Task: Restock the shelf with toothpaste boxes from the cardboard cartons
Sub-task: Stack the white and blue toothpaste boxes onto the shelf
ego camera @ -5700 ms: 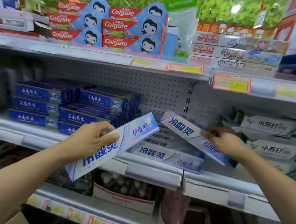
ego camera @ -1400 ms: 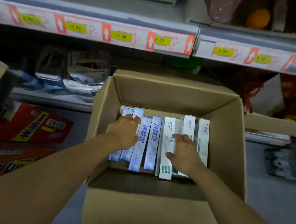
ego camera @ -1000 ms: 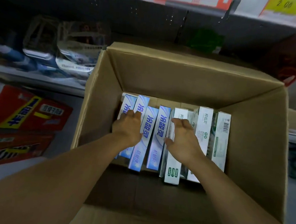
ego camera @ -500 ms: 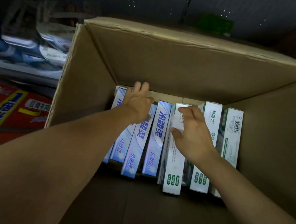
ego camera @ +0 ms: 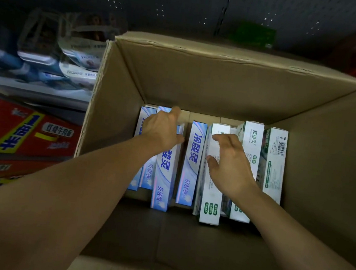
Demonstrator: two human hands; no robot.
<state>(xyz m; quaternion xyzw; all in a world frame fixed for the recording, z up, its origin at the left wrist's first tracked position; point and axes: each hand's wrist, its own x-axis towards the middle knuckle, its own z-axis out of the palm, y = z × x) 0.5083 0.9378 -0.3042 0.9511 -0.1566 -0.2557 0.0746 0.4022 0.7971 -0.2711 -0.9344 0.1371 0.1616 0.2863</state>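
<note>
An open cardboard carton (ego camera: 221, 91) stands below me. Several blue toothpaste boxes (ego camera: 191, 169) lie on its floor at the left, and white-and-green toothpaste boxes (ego camera: 274, 167) lie at the right. My left hand (ego camera: 162, 131) reaches in over the far end of the blue boxes. It grips one blue box (ego camera: 163, 184), with the thumb against its right side. My right hand (ego camera: 229, 162) curls over a white-and-green box (ego camera: 211, 200), thumb on its left face and fingers across its top. The near half of the carton floor is bare.
Red printed cartons (ego camera: 19, 131) lie on the floor to the left. Behind them the bottom shelf holds bagged goods (ego camera: 75, 58). A dark pegboard back wall and a green pack (ego camera: 255, 36) sit beyond the carton. A carton flap lies at the near edge.
My left hand has pulled its blue boxes slightly left, opening a gap beside the fourth blue box. My right hand has kept its place on the white-and-green box.
</note>
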